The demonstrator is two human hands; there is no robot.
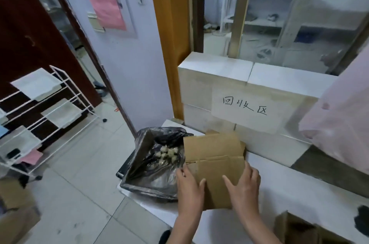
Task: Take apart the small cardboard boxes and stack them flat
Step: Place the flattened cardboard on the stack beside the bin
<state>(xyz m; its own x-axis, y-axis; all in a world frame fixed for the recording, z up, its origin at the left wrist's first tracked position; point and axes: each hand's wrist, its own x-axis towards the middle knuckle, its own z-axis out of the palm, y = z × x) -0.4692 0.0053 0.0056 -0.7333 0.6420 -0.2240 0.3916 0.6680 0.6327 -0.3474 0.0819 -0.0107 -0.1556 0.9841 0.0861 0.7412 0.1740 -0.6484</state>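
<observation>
A flattened brown cardboard box lies on the white ledge below a paper sign with handwritten characters. More flat cardboard shows under its far edge. My left hand holds the box's near left edge, thumb on top. My right hand presses flat on the near right part, fingers spread. Another brown box stands open at the bottom right, partly cut off by the frame edge.
A bin lined with a black plastic bag holding scraps sits just left of the box. A white wire rack stands on the tiled floor at left. Pink fabric hangs at right. A tiled wall backs the ledge.
</observation>
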